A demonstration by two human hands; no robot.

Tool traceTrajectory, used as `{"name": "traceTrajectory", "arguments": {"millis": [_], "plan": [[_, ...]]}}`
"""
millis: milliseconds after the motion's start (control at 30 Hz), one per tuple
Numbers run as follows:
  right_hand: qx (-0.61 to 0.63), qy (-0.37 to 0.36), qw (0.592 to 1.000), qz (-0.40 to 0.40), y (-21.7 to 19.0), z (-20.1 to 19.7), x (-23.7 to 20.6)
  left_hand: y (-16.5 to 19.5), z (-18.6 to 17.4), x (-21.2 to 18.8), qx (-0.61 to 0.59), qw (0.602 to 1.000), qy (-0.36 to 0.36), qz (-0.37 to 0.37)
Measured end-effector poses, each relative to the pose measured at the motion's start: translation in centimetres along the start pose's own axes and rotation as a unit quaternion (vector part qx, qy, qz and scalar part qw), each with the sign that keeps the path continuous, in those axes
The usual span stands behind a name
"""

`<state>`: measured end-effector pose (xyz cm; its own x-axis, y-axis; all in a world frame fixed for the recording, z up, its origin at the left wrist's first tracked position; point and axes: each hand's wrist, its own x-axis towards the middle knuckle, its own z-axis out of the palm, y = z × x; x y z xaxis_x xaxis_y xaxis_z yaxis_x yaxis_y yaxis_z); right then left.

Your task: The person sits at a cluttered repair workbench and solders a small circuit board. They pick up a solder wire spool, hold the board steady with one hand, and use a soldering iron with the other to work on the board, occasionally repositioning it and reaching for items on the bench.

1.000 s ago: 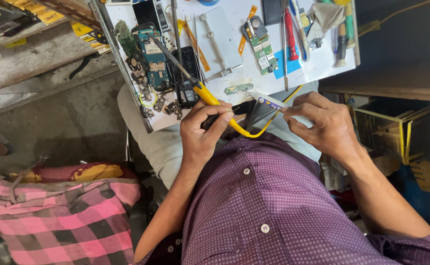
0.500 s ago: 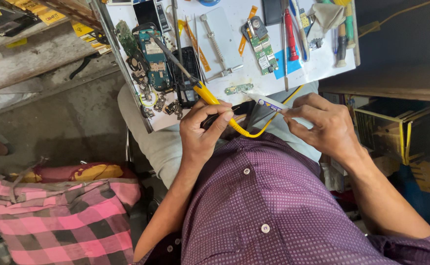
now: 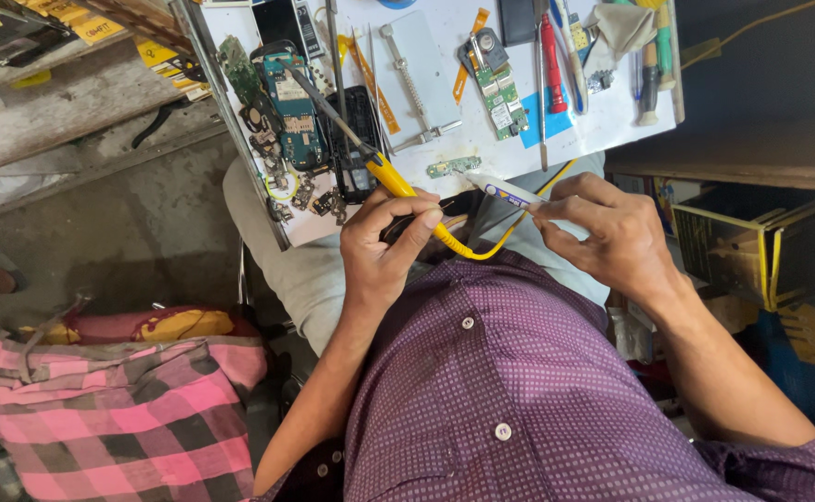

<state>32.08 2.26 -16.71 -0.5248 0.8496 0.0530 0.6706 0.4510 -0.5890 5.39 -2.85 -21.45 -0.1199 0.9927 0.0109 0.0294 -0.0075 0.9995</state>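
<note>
Yellow plastic forms the handle of the soldering iron [image 3: 391, 177], which the left hand [image 3: 384, 244] grips with curled fingers just in front of the purple shirt [image 3: 519, 390]. Its metal shaft points up and left across the white work board [image 3: 445, 93], and its yellow cord [image 3: 477, 249] loops under the hands. The right hand [image 3: 603, 232] pinches a small white tube [image 3: 510, 192] between thumb and fingertips, its tip aimed toward the iron. A dark object sits between the two hands, mostly hidden. On the board lie a black phone body [image 3: 356, 139], a blue-green circuit board [image 3: 296, 112], a smaller green circuit board [image 3: 496, 88], a red screwdriver [image 3: 550, 60] and metal tweezers [image 3: 412, 88]. A pink checked cloth [image 3: 119, 409] lies at lower left.
</note>
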Motion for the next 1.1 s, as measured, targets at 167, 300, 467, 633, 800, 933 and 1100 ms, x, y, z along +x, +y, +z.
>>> {"name": "traceTrajectory", "arguments": {"millis": [167, 300, 467, 633, 800, 933, 1100], "plan": [[-0.018, 0.006, 1.000, -0.007, 0.13, 0.03, -0.14, -0.09, 0.00, 0.02, 0.001, 1.000, -0.001, 0.007], [-0.016, 0.007, 1.000, -0.007, 0.09, 0.02, -0.21, -0.17, -0.01, -0.02, -0.010, 1.000, -0.002, 0.004], [-0.018, 0.007, 1.000, -0.004, 0.01, 0.07, -0.19, -0.19, -0.02, -0.08, -0.005, 1.000, -0.003, 0.005], [-0.029, 0.008, 1.000, -0.009, 0.11, 0.24, -0.14, -0.22, -0.05, -0.10, -0.002, 1.000, -0.005, 0.008], [-0.029, 0.010, 0.999, -0.013, 0.21, 0.14, -0.28, -0.25, -0.08, -0.13, -0.004, 1.000, -0.003, 0.003], [-0.031, 0.009, 0.999, -0.008, 0.19, 0.07, -0.35, -0.28, -0.06, -0.11, -0.003, 1.000, -0.005, 0.008], [-0.031, 0.012, 0.999, -0.015, 0.14, 0.23, -0.30, -0.25, -0.04, -0.15, -0.003, 1.000, -0.004, 0.010]]}}
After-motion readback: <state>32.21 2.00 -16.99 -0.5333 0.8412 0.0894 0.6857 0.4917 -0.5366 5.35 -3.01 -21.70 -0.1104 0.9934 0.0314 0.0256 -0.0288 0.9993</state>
